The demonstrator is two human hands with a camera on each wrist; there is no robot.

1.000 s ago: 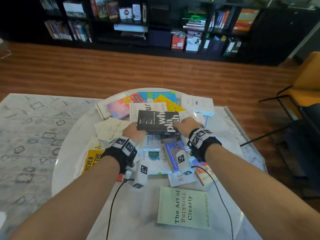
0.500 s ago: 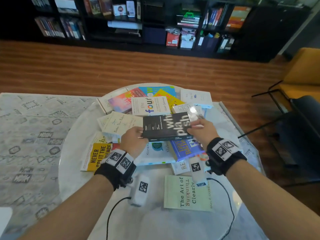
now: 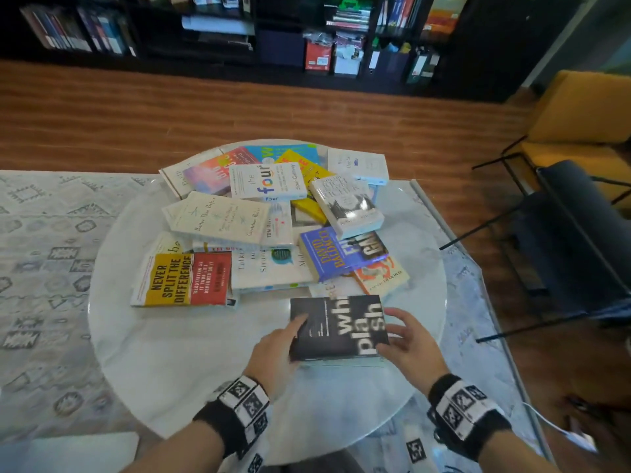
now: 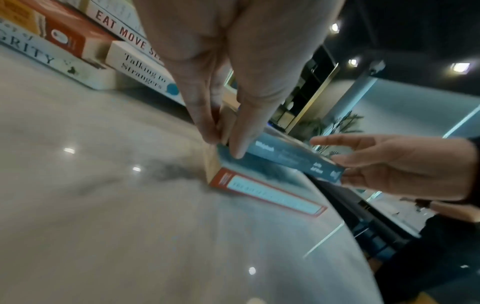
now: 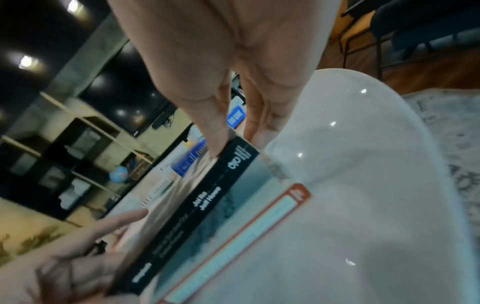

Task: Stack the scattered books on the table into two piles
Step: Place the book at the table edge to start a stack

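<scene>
A black book with white lettering (image 3: 338, 327) hovers low over the near part of the round white table (image 3: 170, 353). My left hand (image 3: 280, 339) pinches its left edge, thumb on the cover. My right hand (image 3: 406, 336) holds its right edge. In the left wrist view the black book (image 4: 298, 162) is tilted over a pale book with a red-bordered spine (image 4: 265, 193), its left end touching and its right end raised. Behind lie several scattered books, among them "Never Split the Difference" (image 3: 181, 279), "the four" (image 3: 268, 180) and a blue David Baldacci (image 3: 338, 254).
The loose books fill the table's middle and far half. Bare marble lies at the near left. A dark chair (image 3: 563, 233) and a yellow chair (image 3: 580, 131) stand to the right, a patterned rug (image 3: 44, 250) to the left, and bookshelves (image 3: 307, 35) along the far wall.
Both hands have carried the black book from the middle of the heap toward me, down to the pale book at the table's near edge. The camera view has shifted as well.
</scene>
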